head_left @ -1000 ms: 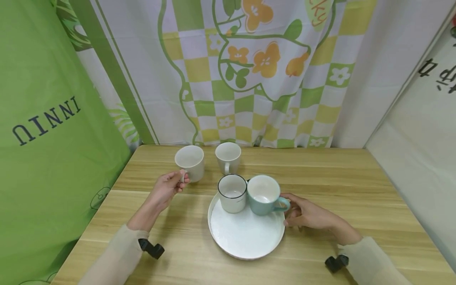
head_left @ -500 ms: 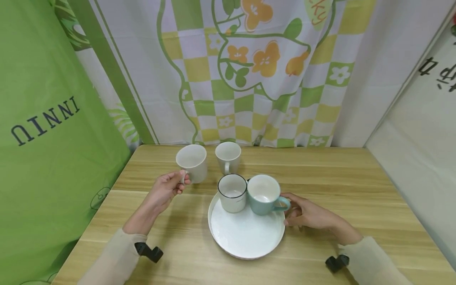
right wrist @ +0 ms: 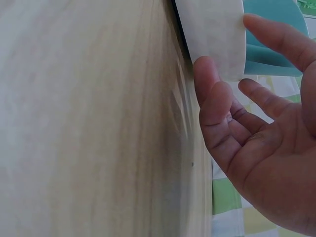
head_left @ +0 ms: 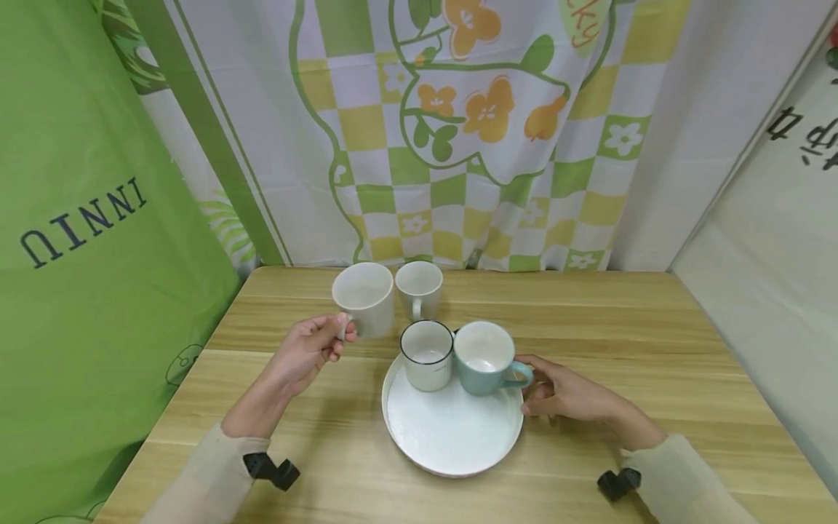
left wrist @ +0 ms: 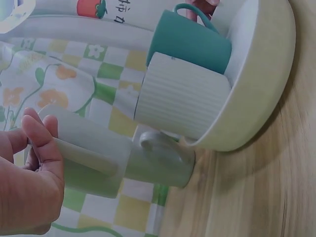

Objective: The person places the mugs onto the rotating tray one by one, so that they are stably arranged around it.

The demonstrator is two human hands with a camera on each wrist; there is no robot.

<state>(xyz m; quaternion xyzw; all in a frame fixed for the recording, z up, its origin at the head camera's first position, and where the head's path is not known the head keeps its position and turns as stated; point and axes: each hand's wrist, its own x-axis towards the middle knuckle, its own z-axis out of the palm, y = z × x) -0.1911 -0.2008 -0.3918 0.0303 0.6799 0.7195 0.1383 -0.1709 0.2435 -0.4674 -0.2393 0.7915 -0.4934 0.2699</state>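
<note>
My left hand [head_left: 313, 346] pinches the handle of a plain pale mug [head_left: 366, 295], held upright above the table at the back left. In the left wrist view the mug's side [left wrist: 94, 136] overlaps a second pale mug [left wrist: 165, 163] standing behind it. A round white tray [head_left: 455, 437] carries a white mug with a dark rim [head_left: 428, 367] and a teal mug [head_left: 481, 375], side by side toward its back. At the tray's right side, fingertips of my right hand [head_left: 566, 393] touch its wall, close by the teal handle. The right wrist view shows those fingers loosely bent and spread.
The wooden table [head_left: 628, 320] reaches back to a patterned curtain [head_left: 484, 211]. Green cloth [head_left: 98, 291] hangs along the left, and a pale panel [head_left: 772, 255] borders the right side. Both wrists wear small black camera mounts.
My left hand has raised the pale mug and carried it to the right, closer to the second pale mug. The right hand, the tray and its mugs stay put.
</note>
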